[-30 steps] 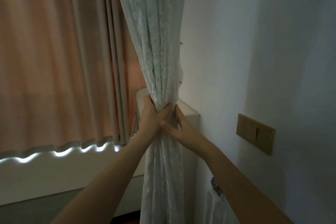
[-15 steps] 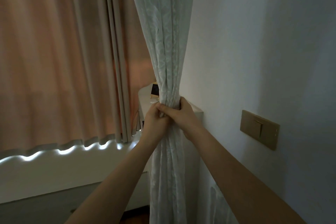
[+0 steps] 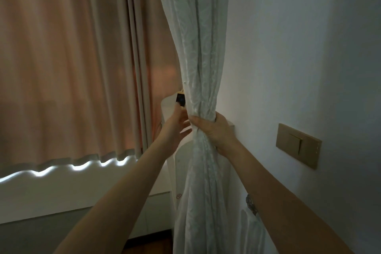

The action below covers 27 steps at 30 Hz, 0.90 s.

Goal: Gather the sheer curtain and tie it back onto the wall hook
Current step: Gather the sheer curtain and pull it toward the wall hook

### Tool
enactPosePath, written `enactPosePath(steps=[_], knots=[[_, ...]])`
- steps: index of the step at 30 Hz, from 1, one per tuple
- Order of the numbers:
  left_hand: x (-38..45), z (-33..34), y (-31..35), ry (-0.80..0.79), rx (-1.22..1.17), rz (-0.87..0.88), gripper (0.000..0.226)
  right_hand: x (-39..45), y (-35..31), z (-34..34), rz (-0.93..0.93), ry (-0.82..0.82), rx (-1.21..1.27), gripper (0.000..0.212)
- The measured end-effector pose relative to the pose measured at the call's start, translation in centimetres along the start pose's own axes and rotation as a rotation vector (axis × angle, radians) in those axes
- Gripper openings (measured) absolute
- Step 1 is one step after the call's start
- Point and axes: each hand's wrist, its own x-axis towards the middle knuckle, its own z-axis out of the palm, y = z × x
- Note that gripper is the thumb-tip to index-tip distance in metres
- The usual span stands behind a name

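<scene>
The white patterned sheer curtain [image 3: 198,51] hangs bunched into one column next to the right wall. My right hand [image 3: 214,130] is wrapped around the bundle at mid height and squeezes it tight. My left hand [image 3: 177,128] is just left of the bundle, fingers spread, its tips behind or against the cloth, holding nothing that I can see. Low on the wall a small metal hook [image 3: 250,204] with a white tieback strip [image 3: 250,231] hanging from it peeks out beside my right forearm.
A peach blackout curtain [image 3: 72,64] covers the window on the left, light leaking under its hem. Behind the sheer stands a white unit [image 3: 171,107] with a small dark object [image 3: 180,100] on top. A brass wall switch [image 3: 298,145] sits on the right wall.
My left hand has let go of the bundle and opened beside it. My right hand has taken the whole gathered curtain alone and shifted it toward the wall.
</scene>
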Motion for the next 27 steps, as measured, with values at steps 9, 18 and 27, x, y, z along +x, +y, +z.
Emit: enactPosePath(steps=[9,18,27], knots=[[-0.5,1.4,2.8,-0.403,0.474,0.201,0.078,-2.1,-0.9,0.1,-0.112,-0.149,-0.291,0.058],[-2.2,3.2,-1.0,0.022,0.303,0.11,0.035,-6.7,7.4,3.9,-0.002,0.145,-0.262,0.08],[-1.6,2.8,-2.1,0.175,0.112,0.157,0.043,-7.2,12.2,6.2,0.162,0.406,-0.33,0.04]])
